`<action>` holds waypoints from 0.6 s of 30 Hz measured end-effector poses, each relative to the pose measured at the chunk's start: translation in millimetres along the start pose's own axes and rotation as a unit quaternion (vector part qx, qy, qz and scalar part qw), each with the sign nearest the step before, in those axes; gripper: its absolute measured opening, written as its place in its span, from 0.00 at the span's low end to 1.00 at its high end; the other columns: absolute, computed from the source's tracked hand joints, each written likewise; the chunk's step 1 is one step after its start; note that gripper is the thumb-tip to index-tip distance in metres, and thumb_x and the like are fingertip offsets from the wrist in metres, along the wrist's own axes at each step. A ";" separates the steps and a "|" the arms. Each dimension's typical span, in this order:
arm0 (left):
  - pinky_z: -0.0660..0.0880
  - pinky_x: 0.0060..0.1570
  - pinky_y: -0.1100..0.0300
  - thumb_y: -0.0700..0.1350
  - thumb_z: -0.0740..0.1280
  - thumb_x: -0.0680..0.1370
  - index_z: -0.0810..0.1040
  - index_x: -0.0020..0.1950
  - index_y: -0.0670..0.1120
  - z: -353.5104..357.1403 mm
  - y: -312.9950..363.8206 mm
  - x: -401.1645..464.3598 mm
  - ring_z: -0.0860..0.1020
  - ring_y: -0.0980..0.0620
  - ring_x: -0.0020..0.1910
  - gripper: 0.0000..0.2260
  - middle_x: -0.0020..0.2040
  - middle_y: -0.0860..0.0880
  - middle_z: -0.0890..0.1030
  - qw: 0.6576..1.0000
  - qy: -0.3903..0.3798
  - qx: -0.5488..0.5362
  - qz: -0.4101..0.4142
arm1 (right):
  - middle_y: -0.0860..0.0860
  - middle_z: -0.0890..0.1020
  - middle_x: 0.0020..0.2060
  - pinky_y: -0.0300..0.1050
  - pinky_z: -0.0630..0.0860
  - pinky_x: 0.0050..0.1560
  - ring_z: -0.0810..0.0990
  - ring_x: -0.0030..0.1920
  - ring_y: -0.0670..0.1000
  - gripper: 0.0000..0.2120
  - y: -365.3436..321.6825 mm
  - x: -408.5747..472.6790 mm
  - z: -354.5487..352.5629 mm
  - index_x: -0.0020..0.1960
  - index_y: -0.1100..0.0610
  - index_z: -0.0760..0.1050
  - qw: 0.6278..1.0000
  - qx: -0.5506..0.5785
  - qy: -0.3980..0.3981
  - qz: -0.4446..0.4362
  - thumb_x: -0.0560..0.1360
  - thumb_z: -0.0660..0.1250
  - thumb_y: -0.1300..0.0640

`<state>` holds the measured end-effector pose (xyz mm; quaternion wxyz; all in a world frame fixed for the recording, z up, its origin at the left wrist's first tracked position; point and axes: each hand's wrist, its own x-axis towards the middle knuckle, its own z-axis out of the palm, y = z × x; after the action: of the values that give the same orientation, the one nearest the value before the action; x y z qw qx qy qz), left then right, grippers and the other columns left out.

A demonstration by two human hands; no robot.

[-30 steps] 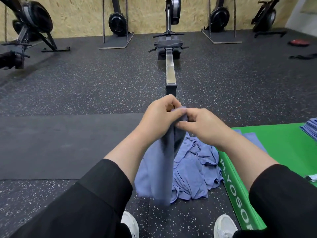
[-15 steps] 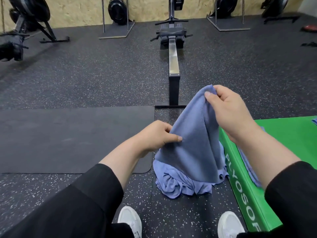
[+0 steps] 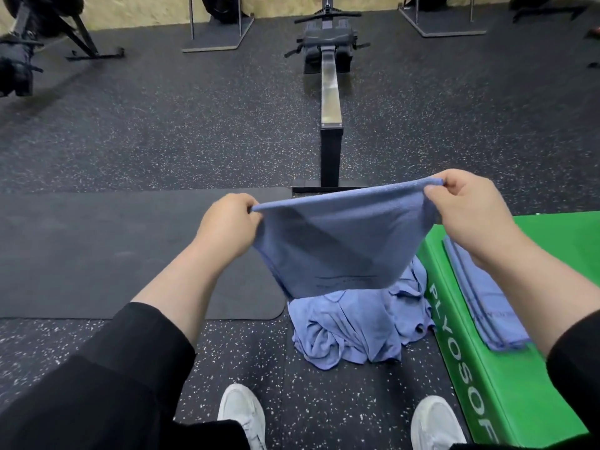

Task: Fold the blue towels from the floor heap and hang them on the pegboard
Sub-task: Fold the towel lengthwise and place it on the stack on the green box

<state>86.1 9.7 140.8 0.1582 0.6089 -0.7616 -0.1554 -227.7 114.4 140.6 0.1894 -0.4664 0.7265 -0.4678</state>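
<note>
I hold one blue towel (image 3: 341,241) spread in the air in front of me. My left hand (image 3: 227,225) pinches its left top corner and my right hand (image 3: 470,209) pinches its right top corner. The towel hangs down over the heap of blue towels (image 3: 357,329), which lies crumpled on the speckled floor just ahead of my white shoes. A folded blue towel (image 3: 480,293) lies flat on the green plyo box (image 3: 506,384) at my right. No pegboard is in view.
A rowing machine (image 3: 329,92) runs straight ahead, its rear foot just beyond the held towel. A dark mat (image 3: 97,248) covers the floor at left. Exercise bikes and stands line the far wooden wall.
My hands have moved apart, drawing the towel out wide between them. A second ago both hands were together on the bunched towel; the view has also tilted down.
</note>
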 end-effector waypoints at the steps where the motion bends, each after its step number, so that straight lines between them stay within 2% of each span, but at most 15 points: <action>1: 0.65 0.37 0.55 0.42 0.63 0.81 0.76 0.42 0.46 -0.5 -0.4 0.8 0.73 0.43 0.41 0.08 0.37 0.48 0.76 1.000 0.015 -0.023 -0.009 | 0.57 0.82 0.34 0.63 0.81 0.46 0.74 0.36 0.51 0.09 0.4 0.0 -0.9 0.43 0.54 0.79 1.000 0.013 -0.002 0.018 0.70 0.63 0.53; 2: 0.65 0.37 0.55 0.43 0.63 0.81 0.76 0.43 0.46 -0.3 -0.6 1.4 0.73 0.44 0.41 0.08 0.38 0.49 0.76 0.998 0.031 -0.051 -0.019 | 0.57 0.84 0.36 0.66 0.81 0.50 0.77 0.36 0.52 0.08 0.1 -0.5 -2.1 0.43 0.53 0.80 0.999 0.021 -0.006 0.031 0.69 0.63 0.55; 5: 0.65 0.36 0.55 0.45 0.66 0.81 0.78 0.45 0.45 0.0 -0.4 1.5 0.73 0.47 0.39 0.07 0.37 0.51 0.76 0.989 0.069 -0.122 -0.037 | 0.58 0.86 0.37 0.66 0.81 0.51 0.81 0.38 0.53 0.07 0.2 -2.1 -4.9 0.41 0.54 0.81 0.999 0.018 -0.009 0.044 0.69 0.64 0.60; 9: 0.66 0.37 0.55 0.48 0.68 0.80 0.77 0.43 0.45 -2.1 -4.8 -0.6 0.72 0.48 0.38 0.09 0.37 0.50 0.77 0.985 0.081 -0.145 -0.042 | 0.55 0.86 0.35 0.66 0.81 0.51 0.84 0.42 0.63 0.06 1.7 -4.6 -9.1 0.40 0.53 0.80 0.999 -0.001 0.012 0.052 0.67 0.64 0.58; 14: 0.67 0.43 0.55 0.45 0.66 0.81 0.78 0.46 0.46 -3.1 -13.0 -1.7 0.75 0.46 0.45 0.05 0.44 0.49 0.80 0.988 0.089 -0.128 -0.022 | 0.55 0.85 0.36 0.62 0.81 0.50 0.85 0.42 0.62 0.08 0.6 -7.5 -17.8 0.40 0.53 0.80 0.998 -0.003 0.040 0.057 0.65 0.63 0.55; 18: 0.66 0.36 0.57 0.45 0.65 0.82 0.79 0.45 0.46 -6.7 -9.1 -4.2 0.73 0.50 0.39 0.07 0.39 0.51 0.78 0.976 0.107 -0.183 -0.038 | 0.55 0.85 0.36 0.62 0.81 0.51 0.85 0.43 0.61 0.06 -2.8 -10.2 -19.5 0.38 0.53 0.79 0.996 0.015 0.057 0.068 0.66 0.63 0.55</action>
<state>97.8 11.7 142.7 0.3415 0.6113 -0.6749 -0.2325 -235.2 132.6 151.0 0.1860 -0.3856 0.7590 -0.4905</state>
